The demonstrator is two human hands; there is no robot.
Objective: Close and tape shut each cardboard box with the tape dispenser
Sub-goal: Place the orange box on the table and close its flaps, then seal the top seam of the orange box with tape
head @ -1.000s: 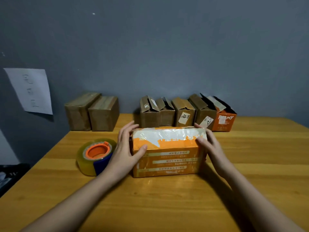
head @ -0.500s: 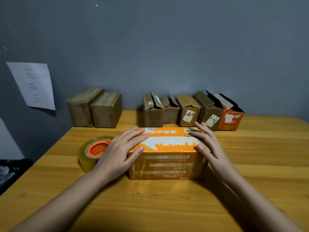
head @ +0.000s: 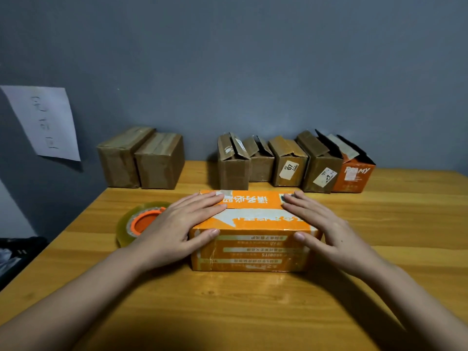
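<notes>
While both hands lie flat with fingers extended, gripping nothing, the orange box [head: 253, 239] sits between them on the wooden table [head: 228, 312]. Left hand [head: 177, 229] presses the top's left end, thumb on the front face; right hand [head: 326, 229] mirrors it on the right end. Behind the left hand, touching or just beside it, lies the tape roll [head: 136, 224]. Beyond the fingertips, five open-flapped boxes [head: 291, 165] line the wall; two closed boxes [head: 141, 160] stand further left.
</notes>
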